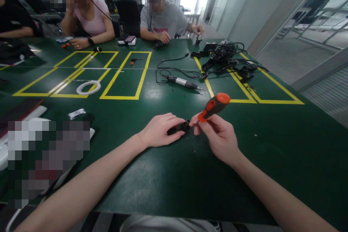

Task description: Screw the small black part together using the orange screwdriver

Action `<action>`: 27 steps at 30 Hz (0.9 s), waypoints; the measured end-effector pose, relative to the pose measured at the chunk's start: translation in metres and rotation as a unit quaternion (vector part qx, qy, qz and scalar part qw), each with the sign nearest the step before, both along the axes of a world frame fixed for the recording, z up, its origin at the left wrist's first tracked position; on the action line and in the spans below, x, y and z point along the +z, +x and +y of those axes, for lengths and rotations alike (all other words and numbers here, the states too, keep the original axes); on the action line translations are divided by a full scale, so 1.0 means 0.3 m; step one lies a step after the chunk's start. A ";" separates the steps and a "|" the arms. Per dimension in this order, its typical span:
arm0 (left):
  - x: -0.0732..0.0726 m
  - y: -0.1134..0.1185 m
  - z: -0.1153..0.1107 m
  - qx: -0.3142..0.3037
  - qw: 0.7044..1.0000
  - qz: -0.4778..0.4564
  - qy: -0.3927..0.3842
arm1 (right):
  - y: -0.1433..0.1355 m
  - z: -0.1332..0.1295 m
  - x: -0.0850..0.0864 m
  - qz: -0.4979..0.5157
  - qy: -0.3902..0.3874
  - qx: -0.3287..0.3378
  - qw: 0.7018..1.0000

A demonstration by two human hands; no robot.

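Screwdriver [214, 107] x1, blk part [185, 127] x1

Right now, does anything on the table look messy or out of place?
Yes: the cables lie in a tangled heap at far right, sprawling over yellow lines. A pale speck lies loose beside the right hand, too small to identify.

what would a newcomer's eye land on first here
Probably the orange-and-dark screwdriver, held at a slant in the right grip near the middle, pointing down toward the small dark part between the thumb and fingers of the left grip. After that, likely the yellow tape outlines across the green table and the black cable tangle toward its far right.
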State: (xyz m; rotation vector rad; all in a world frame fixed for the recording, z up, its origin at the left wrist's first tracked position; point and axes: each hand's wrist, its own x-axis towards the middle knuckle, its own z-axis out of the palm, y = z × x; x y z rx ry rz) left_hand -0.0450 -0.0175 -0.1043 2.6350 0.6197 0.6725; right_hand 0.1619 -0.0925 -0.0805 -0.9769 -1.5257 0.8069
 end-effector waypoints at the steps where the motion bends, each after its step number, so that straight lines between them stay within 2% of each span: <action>1: 0.000 0.000 0.000 0.000 1.000 0.000 0.001 | 0.000 0.000 0.001 0.003 -0.003 0.001 1.000; 7: -0.005 -0.003 0.001 0.000 1.000 0.005 -0.003 | -0.006 0.002 -0.014 0.044 0.002 -0.007 0.999; 14: -0.008 -0.001 0.002 0.002 1.000 0.002 0.001 | -0.001 0.002 0.002 0.018 -0.002 -0.036 0.999; 19: -0.004 -0.002 0.000 0.005 1.000 0.006 0.000 | -0.004 0.006 0.001 0.042 -0.022 -0.015 0.999; 27: 0.001 -0.003 -0.001 0.005 1.000 0.009 -0.007 | -0.011 0.008 -0.014 0.066 -0.009 -0.030 0.997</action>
